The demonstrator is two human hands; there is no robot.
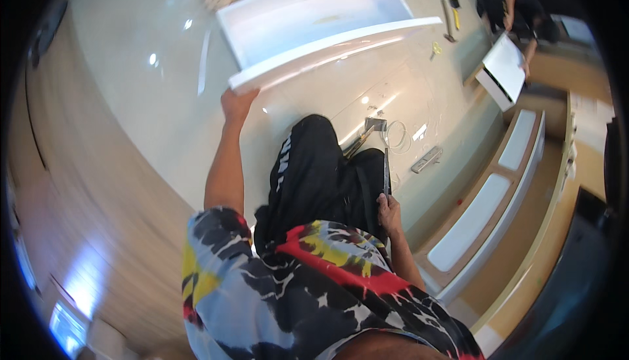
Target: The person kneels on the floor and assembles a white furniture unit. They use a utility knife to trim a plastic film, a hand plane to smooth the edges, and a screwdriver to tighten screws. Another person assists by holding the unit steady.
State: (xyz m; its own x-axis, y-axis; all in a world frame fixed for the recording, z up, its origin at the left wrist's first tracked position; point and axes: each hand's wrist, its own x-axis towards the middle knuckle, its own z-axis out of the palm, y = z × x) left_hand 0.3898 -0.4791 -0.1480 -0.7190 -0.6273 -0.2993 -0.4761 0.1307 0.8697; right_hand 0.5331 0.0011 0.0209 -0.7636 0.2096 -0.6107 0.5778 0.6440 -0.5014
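Observation:
A white drawer (321,16) with a glossy front panel (321,55) rests on the floor ahead of me. My left hand (238,106) is closed on the near left corner of that panel; its fingertips are partly hidden. Over my right thigh, my right hand (390,213) is wrapped round a long, thin, flat metal tool (386,169), which points away from me. Its exact kind is unclear. Just beyond my knees lie a tool with a broad dark head (375,125) and a loose loop of pale cord (398,138).
A grey oblong object (427,159) and yellow scissors (436,50) lie to the right, with a hammer (448,22) farther off. At far right, another person (510,9) holds a white drawer-like piece (503,70). A wooden cabinet frame with white panels (470,222) stands beside me.

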